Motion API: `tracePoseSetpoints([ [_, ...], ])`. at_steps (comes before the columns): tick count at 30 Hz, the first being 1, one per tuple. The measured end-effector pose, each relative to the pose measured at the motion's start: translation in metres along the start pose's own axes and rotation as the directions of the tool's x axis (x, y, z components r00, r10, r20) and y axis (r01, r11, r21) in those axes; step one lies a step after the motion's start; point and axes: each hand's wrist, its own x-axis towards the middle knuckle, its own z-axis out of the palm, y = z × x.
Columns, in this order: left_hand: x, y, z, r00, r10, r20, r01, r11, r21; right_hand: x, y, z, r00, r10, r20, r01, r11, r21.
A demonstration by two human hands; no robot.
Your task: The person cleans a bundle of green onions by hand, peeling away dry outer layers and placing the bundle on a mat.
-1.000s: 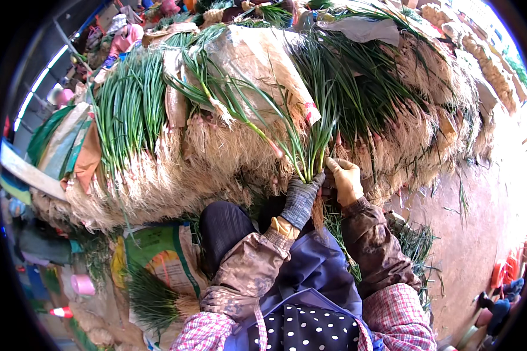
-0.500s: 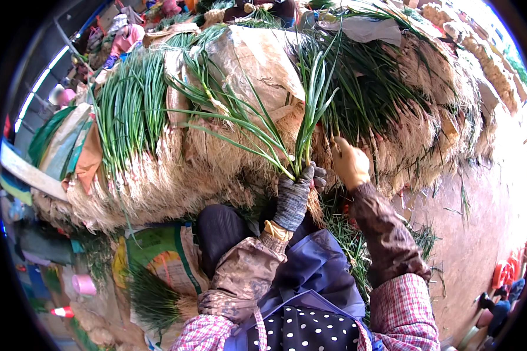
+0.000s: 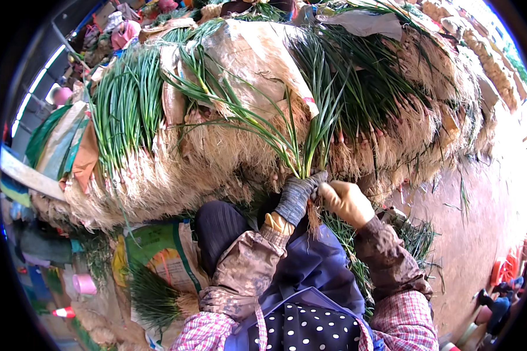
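My left hand (image 3: pixel 300 193), in a grey knit glove over a yellow one, is closed around a small bunch of green onions (image 3: pixel 308 143). Their leaves fan upward and pale roots hang below my fist. My right hand (image 3: pixel 348 202), in a cream glove, is closed with its fingertips against the base of the bunch, right beside my left fingers. A stalk on the bunch's right side runs down to those fingertips, which partly hide it. Just beyond my hands lies a long heap of green onions (image 3: pixel 369 93), roots toward me.
Another row of green onions (image 3: pixel 129 99) lies at the left of the heap, beside a pale sack (image 3: pixel 257 64). A small bundle (image 3: pixel 155 295) rests on a printed sack (image 3: pixel 158 251) by my left knee. A pink cup (image 3: pixel 84 284) stands at the lower left. Brown floor (image 3: pixel 451 234) stretches right.
My right hand has come back from the heap toward me, down to the base of the bunch in my left hand. The bunch looks fuller on its right side.
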Motion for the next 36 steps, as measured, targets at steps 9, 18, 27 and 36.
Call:
tracePoseSetpoints([
  [9,0.01,-0.007,0.01,0.938,0.341,-0.054,-0.344,0.937,-0.059,0.048,0.009,0.024,0.903,0.014,-0.429,0.079,0.977,0.198],
  [18,0.011,-0.013,0.005,0.836,0.532,-0.134,-0.368,0.725,0.582,0.068,0.047,0.064,0.846,0.296,-0.445,0.119,0.707,0.697],
  [27,0.012,-0.016,0.0,0.806,0.547,-0.225,-0.331,0.733,0.595,0.05,0.009,0.041,0.949,0.197,-0.244,0.079,0.603,0.794],
  [36,0.029,-0.035,-0.026,0.83,0.545,-0.115,-0.371,0.694,0.617,0.048,0.025,0.054,0.822,-0.033,-0.568,0.14,0.979,0.146],
])
